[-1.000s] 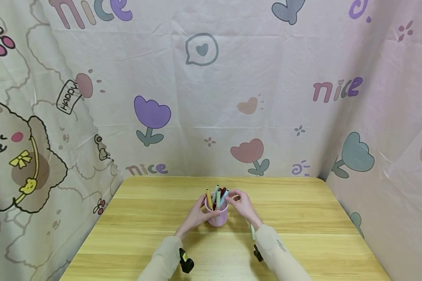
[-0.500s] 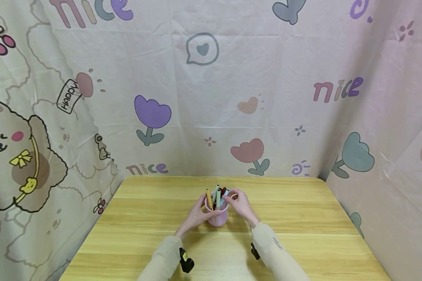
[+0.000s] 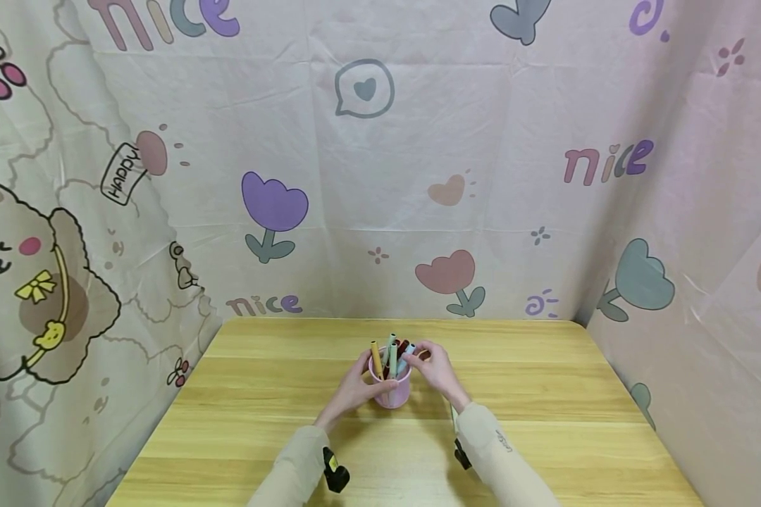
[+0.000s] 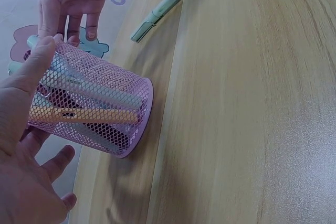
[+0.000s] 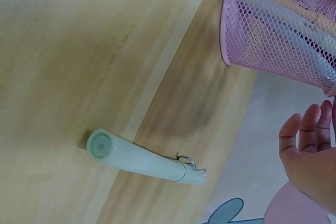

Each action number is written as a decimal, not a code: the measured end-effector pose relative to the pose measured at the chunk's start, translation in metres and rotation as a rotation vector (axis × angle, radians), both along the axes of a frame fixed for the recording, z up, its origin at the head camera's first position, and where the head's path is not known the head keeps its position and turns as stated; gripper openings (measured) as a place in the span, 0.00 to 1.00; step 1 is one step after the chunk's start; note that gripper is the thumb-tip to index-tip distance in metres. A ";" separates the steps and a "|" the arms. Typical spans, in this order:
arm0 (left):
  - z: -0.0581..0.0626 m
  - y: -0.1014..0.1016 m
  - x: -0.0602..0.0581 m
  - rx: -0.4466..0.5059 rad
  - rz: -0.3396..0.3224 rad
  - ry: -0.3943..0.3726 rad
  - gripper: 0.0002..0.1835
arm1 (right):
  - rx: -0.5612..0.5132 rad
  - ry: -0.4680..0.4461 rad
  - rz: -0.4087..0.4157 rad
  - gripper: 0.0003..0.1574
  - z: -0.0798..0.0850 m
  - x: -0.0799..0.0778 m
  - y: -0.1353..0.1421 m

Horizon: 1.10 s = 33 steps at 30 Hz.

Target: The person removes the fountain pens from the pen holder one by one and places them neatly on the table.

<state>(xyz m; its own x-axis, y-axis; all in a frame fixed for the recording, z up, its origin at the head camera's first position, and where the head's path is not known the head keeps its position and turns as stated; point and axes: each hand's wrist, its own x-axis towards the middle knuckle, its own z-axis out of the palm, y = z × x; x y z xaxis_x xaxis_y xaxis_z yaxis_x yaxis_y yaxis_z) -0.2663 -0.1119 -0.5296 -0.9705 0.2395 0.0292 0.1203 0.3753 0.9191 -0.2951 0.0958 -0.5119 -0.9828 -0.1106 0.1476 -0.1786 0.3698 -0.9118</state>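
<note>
A pink mesh pen holder point(image 3: 393, 400) stands upright on the table, filled with several markers, among them a yellow one point(image 3: 377, 359), light green ones and dark red ones. My left hand point(image 3: 355, 387) grips the holder from the left, its thumb across the near side and fingers behind. At the holder's right rim, my right hand point(image 3: 437, 367) pinches a light blue marker point(image 3: 403, 358) that leans in the holder; the exact fingertip contact is partly hidden. A light green marker with a clip point(image 5: 142, 160) lies on the table beneath the right forearm, mostly covered in the head view.
The wooden table point(image 3: 260, 408) reaches back to a printed cloth point(image 3: 368, 176) that hangs behind it and on both sides. Black wrist devices point(image 3: 336, 472) sit at both sleeves.
My right forearm has moved slightly left, covering more of the lying green marker. The light blue marker's top has shifted slightly right. My left hand and the holder stay in place.
</note>
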 end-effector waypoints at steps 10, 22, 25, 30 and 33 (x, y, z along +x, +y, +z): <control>0.001 0.000 0.000 0.010 -0.004 0.001 0.52 | -0.019 0.059 -0.018 0.07 0.009 0.004 0.004; 0.000 0.000 0.001 0.007 -0.008 0.011 0.52 | -0.125 0.104 -0.081 0.10 0.023 0.007 0.010; 0.000 0.000 0.001 0.011 -0.011 0.014 0.52 | -0.171 0.102 -0.080 0.12 0.027 0.008 0.013; 0.002 0.000 0.001 0.012 -0.013 0.021 0.53 | -0.253 0.143 -0.036 0.13 0.032 0.008 0.020; 0.002 0.000 0.002 0.002 -0.013 0.024 0.53 | -0.318 0.192 -0.009 0.13 0.036 0.008 0.026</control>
